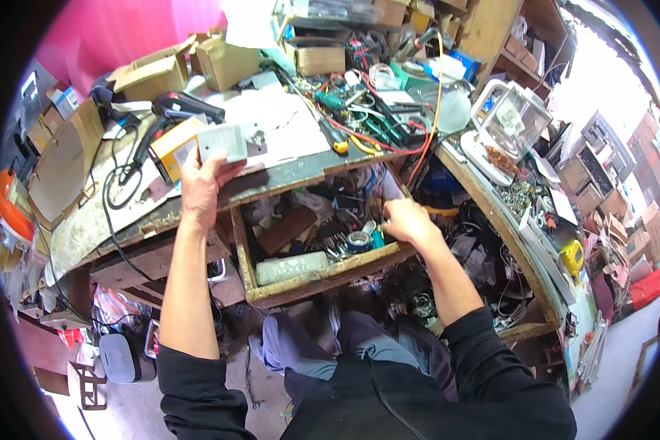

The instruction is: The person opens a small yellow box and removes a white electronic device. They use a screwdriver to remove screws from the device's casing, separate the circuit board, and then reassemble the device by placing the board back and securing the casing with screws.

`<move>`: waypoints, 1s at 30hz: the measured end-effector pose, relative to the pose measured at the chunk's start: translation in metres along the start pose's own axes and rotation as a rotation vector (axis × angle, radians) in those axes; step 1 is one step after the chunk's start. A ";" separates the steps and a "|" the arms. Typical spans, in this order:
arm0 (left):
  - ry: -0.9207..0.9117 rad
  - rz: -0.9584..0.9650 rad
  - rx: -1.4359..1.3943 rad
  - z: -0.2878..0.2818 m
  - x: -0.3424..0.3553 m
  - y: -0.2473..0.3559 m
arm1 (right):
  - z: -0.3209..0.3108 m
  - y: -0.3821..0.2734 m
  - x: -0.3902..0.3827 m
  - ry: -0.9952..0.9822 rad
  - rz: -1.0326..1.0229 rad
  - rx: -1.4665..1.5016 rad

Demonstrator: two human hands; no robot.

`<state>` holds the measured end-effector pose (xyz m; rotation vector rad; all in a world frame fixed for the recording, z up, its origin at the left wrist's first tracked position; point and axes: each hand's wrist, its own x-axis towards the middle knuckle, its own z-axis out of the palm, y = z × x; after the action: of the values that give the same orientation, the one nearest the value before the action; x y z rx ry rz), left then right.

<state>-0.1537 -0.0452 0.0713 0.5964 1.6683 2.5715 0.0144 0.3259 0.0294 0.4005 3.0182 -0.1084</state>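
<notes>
My left hand (204,183) grips a flat pale-grey plastic case (225,142) by its lower edge, just above the front edge of the workbench (286,172). A yellow and white carton (174,152) stands directly behind that hand. Over the right side of an open wooden drawer (330,281), my right hand (412,222) has its fingers curled. Whatever they close on, if anything, is hidden. Beside it in the drawer lie a teal object (378,237) and a roll of tape (358,240). Small metal tools, a brown block (287,229) and a whitish block (293,268) fill the rest.
Pliers, screwdrivers (335,138) and red leads clutter the bench behind the drawer. A black corded heat-gun-like tool (187,107) rests at left, near open cardboard boxes (152,75). An orange cable (438,95) hangs down at right, near a clear-walled appliance (512,121) and a yellow tape measure (570,259).
</notes>
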 end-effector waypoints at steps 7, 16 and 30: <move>0.058 0.032 0.006 0.001 0.000 -0.002 | -0.007 -0.013 -0.002 0.056 -0.049 -0.058; 0.076 0.035 0.020 -0.001 0.003 -0.008 | -0.064 -0.065 0.029 0.795 -0.330 0.349; 0.023 0.018 0.070 0.005 0.006 -0.008 | -0.110 -0.091 0.105 0.986 -0.345 0.179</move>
<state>-0.1588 -0.0365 0.0676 0.5902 1.7741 2.5510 -0.1201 0.2746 0.1331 -0.1305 4.0448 -0.2767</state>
